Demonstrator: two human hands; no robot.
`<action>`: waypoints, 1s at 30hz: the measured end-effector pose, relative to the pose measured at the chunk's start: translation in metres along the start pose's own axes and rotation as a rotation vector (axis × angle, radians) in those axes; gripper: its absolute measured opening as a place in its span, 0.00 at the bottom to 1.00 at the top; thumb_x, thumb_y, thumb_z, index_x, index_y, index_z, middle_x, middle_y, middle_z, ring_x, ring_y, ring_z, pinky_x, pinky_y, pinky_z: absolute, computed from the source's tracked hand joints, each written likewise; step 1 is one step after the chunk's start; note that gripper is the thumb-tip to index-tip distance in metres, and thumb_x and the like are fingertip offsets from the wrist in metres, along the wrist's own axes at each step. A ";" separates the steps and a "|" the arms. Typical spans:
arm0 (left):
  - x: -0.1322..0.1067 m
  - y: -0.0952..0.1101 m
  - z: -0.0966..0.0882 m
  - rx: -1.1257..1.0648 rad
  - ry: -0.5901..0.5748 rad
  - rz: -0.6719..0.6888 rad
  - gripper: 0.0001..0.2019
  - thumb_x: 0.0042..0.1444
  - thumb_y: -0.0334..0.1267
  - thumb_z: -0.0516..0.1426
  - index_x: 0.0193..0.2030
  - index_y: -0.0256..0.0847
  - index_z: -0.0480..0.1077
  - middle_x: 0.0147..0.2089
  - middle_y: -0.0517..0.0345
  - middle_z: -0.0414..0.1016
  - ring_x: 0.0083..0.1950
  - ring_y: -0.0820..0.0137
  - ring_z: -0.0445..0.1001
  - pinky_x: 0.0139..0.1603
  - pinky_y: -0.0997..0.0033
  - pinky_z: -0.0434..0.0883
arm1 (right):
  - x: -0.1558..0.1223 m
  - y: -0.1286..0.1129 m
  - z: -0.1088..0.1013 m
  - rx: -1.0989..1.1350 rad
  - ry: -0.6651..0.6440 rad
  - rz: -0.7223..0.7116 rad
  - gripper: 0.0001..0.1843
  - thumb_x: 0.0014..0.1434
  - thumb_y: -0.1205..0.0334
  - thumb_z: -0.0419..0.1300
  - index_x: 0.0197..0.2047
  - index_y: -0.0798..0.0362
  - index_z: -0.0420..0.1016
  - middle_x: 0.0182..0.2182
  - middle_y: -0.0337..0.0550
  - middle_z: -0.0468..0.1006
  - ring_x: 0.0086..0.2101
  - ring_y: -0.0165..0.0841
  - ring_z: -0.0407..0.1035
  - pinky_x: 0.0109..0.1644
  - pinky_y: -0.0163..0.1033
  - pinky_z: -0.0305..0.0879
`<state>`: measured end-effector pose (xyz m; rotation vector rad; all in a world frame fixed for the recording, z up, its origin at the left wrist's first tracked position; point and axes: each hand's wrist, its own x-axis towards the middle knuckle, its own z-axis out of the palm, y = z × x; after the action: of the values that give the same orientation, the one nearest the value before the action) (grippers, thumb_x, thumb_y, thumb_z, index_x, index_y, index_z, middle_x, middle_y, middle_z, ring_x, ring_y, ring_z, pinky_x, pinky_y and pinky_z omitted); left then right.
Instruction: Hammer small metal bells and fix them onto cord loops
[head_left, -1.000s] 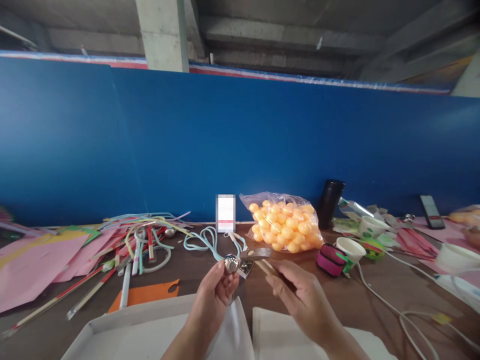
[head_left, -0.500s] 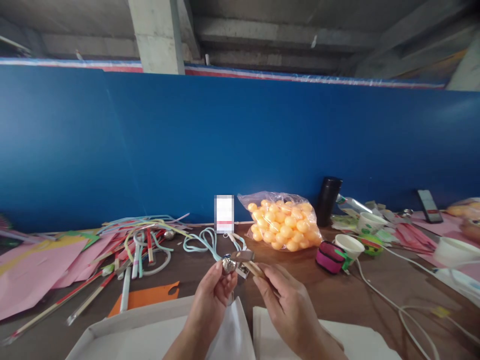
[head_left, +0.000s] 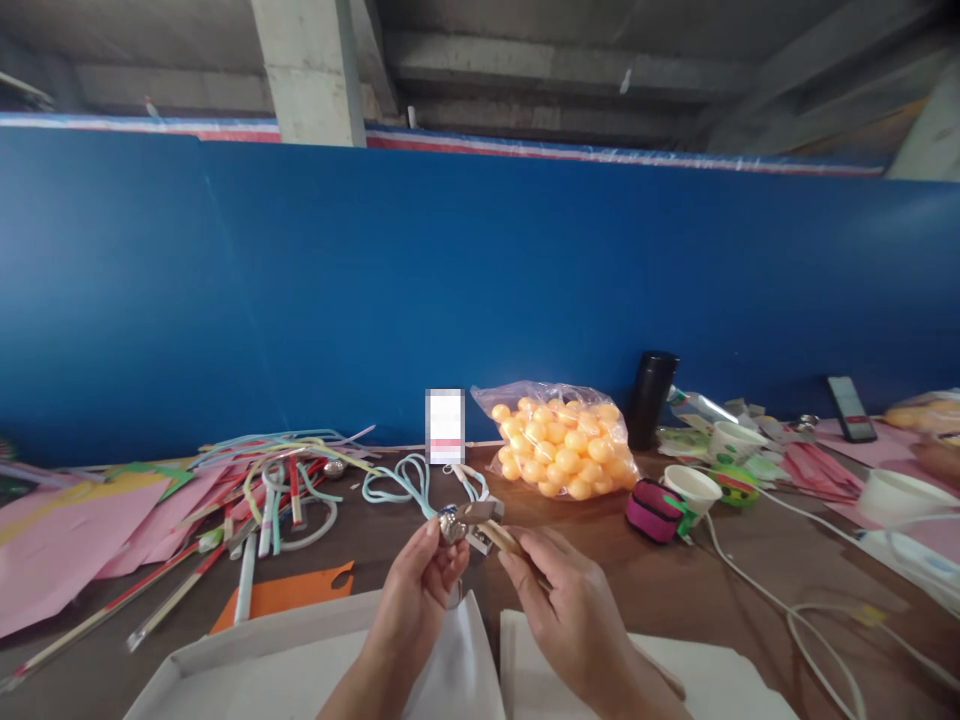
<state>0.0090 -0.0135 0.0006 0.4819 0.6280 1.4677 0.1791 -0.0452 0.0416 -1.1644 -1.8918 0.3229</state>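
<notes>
My left hand (head_left: 420,575) is closed, its thumb and fingers pinching a small shiny silver ball (head_left: 451,525) that looks like crumpled foil. My right hand (head_left: 570,590) is wrapped round the long wooden handle of a small hammer (head_left: 477,513). The handle's end comes out behind the palm at lower right. The hammer's grey-brown head overlaps the ball's right side; whether they touch I cannot tell. Just behind the hammer lies a small pale box-like thing (head_left: 482,538), partly hidden.
White trays (head_left: 300,645) lie under my forearms. Left are straws and tubes (head_left: 274,500), pink paper (head_left: 52,560) and orange paper (head_left: 300,590). A bag of orange balls (head_left: 559,445) stands behind. Right are a purple pouch (head_left: 651,512), paper cups (head_left: 691,490), a black bottle (head_left: 651,400) and a cable (head_left: 739,570).
The hammer head has shifted slightly left and its tilt over the silver ball has changed. Both hands keep their grips. The whole view has slid a little.
</notes>
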 end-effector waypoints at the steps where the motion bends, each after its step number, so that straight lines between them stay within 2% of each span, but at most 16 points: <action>1: 0.000 0.000 0.000 0.003 -0.003 0.005 0.06 0.53 0.33 0.58 0.38 0.34 0.73 0.35 0.53 0.76 0.34 0.74 0.74 0.42 0.74 0.73 | 0.000 0.000 0.000 0.004 0.012 -0.012 0.13 0.62 0.62 0.51 0.48 0.49 0.72 0.38 0.47 0.76 0.37 0.37 0.71 0.43 0.37 0.65; 9: 0.001 -0.001 0.000 0.054 0.009 0.030 0.13 0.52 0.34 0.59 0.45 0.35 0.71 0.38 0.51 0.76 0.35 0.73 0.75 0.42 0.73 0.73 | -0.001 -0.001 0.001 -0.090 0.051 -0.082 0.13 0.62 0.62 0.50 0.45 0.51 0.73 0.35 0.47 0.77 0.34 0.34 0.73 0.40 0.34 0.68; 17: 0.002 0.000 0.000 0.048 0.016 0.044 0.14 0.49 0.34 0.61 0.43 0.35 0.72 0.37 0.52 0.76 0.33 0.73 0.74 0.40 0.73 0.73 | -0.001 -0.002 0.002 -0.090 -0.008 -0.060 0.12 0.61 0.63 0.50 0.44 0.51 0.73 0.34 0.45 0.76 0.33 0.33 0.72 0.39 0.34 0.67; 20: 0.003 -0.001 -0.001 0.060 0.014 0.062 0.14 0.49 0.35 0.62 0.43 0.35 0.72 0.36 0.52 0.75 0.34 0.73 0.74 0.41 0.73 0.72 | -0.001 -0.001 0.002 -0.039 0.013 -0.060 0.13 0.62 0.63 0.50 0.46 0.52 0.72 0.36 0.47 0.76 0.34 0.34 0.72 0.41 0.35 0.67; 24: 0.003 -0.001 -0.002 0.062 0.006 0.070 0.14 0.49 0.36 0.61 0.43 0.35 0.71 0.37 0.52 0.75 0.36 0.71 0.75 0.42 0.73 0.72 | -0.002 -0.003 0.001 -0.025 0.052 -0.079 0.13 0.62 0.61 0.50 0.45 0.52 0.73 0.35 0.48 0.77 0.34 0.34 0.72 0.39 0.34 0.67; 30: 0.002 0.000 0.000 0.054 0.013 0.065 0.13 0.49 0.34 0.61 0.43 0.35 0.71 0.39 0.52 0.76 0.35 0.74 0.74 0.42 0.74 0.72 | -0.002 -0.002 0.002 -0.069 0.014 -0.076 0.12 0.62 0.62 0.51 0.44 0.51 0.73 0.35 0.46 0.77 0.33 0.34 0.72 0.40 0.35 0.67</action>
<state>0.0085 -0.0120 0.0005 0.5397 0.6691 1.5187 0.1762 -0.0472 0.0409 -1.1337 -1.9428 0.2081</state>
